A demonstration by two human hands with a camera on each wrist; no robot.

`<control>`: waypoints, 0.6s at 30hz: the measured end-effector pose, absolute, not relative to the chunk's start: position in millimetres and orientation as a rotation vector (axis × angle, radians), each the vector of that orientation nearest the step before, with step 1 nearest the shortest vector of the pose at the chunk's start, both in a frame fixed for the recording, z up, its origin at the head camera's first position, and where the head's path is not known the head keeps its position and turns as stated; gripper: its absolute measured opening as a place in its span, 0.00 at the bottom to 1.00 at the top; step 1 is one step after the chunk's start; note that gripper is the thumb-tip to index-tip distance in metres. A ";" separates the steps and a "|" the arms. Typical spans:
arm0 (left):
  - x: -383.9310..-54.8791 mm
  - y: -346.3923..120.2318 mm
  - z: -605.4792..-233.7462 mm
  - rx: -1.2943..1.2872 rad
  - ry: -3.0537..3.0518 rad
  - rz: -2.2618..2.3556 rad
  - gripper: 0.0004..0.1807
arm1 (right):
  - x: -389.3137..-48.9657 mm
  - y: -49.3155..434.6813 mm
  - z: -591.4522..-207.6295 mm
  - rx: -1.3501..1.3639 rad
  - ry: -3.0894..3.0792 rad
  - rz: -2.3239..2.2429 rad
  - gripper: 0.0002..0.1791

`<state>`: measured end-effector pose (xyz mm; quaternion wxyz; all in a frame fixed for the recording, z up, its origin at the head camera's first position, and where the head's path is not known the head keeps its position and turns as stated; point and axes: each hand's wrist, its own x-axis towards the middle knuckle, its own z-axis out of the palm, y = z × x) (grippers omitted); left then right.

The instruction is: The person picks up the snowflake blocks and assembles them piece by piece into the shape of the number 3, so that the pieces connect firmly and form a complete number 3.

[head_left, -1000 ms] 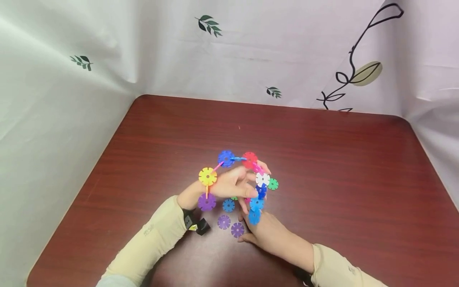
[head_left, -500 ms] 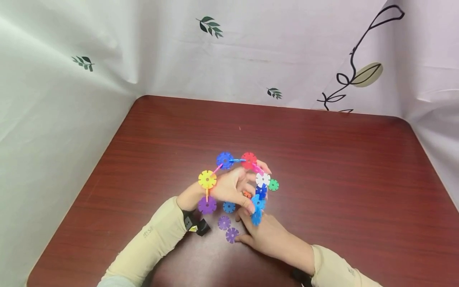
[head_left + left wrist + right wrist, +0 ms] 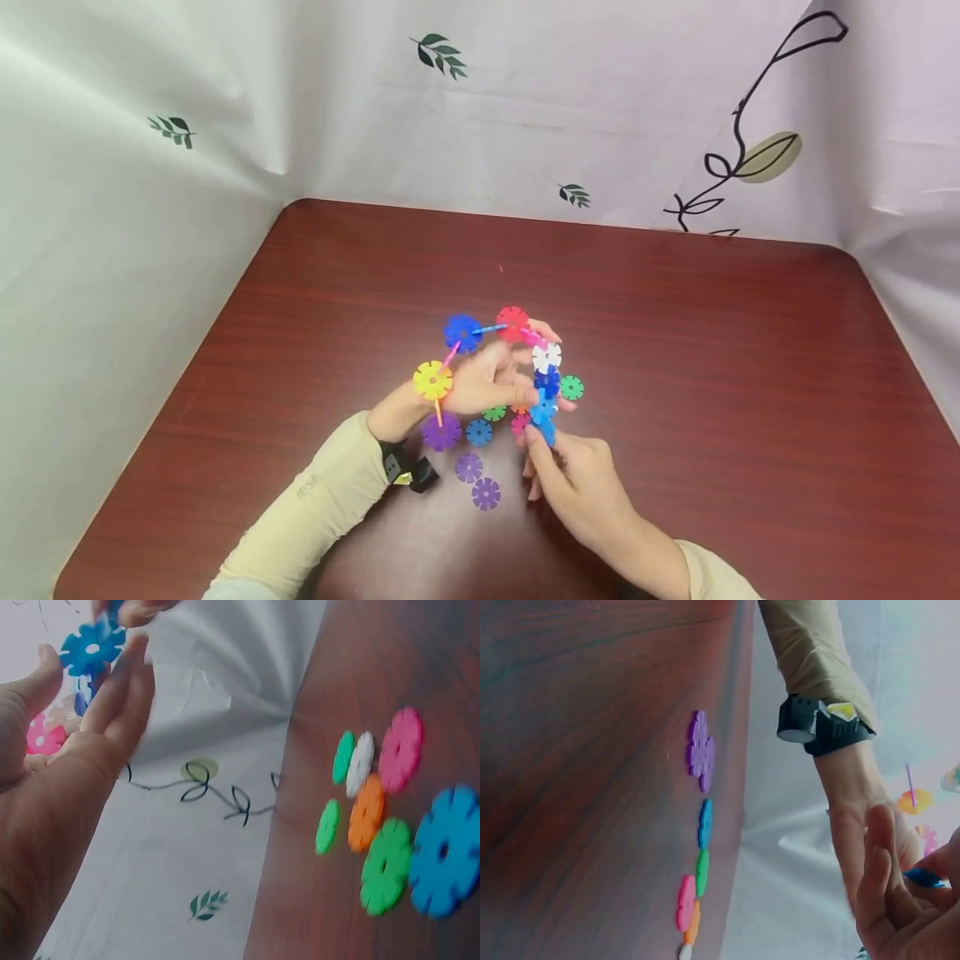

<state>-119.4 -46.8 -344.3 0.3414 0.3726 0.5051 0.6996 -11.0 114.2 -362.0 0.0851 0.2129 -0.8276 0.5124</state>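
Observation:
A curved chain of slotted plastic discs is held above the table in the head view. It runs from a purple disc [image 3: 441, 432] through a yellow disc [image 3: 432, 381], a dark blue disc [image 3: 462, 333] and a red disc [image 3: 513, 323] to a white disc [image 3: 547, 358] and blue ones. Inside the curve, my left hand [image 3: 483, 385] grips the chain's right side, its thumb at a light blue disc [image 3: 543, 408]. My right hand [image 3: 588, 492] pinches the lowest blue disc [image 3: 547, 434] between thumb and finger. In the left wrist view, a light blue disc [image 3: 73, 654] shows between left thumb and fingers.
Loose discs lie flat beneath the hands: two purple discs [image 3: 486, 503], a blue disc [image 3: 479, 442], a pink disc [image 3: 400, 750], an orange disc [image 3: 367, 814], a white disc [image 3: 361, 763] and several green discs [image 3: 572, 397]. A pale curtain [image 3: 480, 142] borders the table [image 3: 675, 350].
My right hand has lifted from beside the loose purple discs and now pinches the chain's lower blue end. One purple disc slid toward the lower left. The chain's right side rose slightly.

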 end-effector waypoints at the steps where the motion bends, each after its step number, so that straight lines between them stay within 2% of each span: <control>1: -118.5 -45.0 -345.0 0.967 1.292 1.829 0.27 | -11.2 113.7 -362.4 0.627 -2.456 1.475 0.14; 6: -114.4 -38.9 -349.3 0.976 1.318 1.883 0.25 | -9.9 113.2 -364.5 0.554 -2.455 1.300 0.21; 12: -111.4 -33.3 -350.9 1.023 1.327 1.926 0.28 | -8.1 114.8 -365.4 0.563 -2.350 1.243 0.20; 18: -110.7 -27.7 -345.5 1.004 1.279 1.919 0.27 | -11.2 124.4 -362.3 0.595 -2.294 1.274 0.16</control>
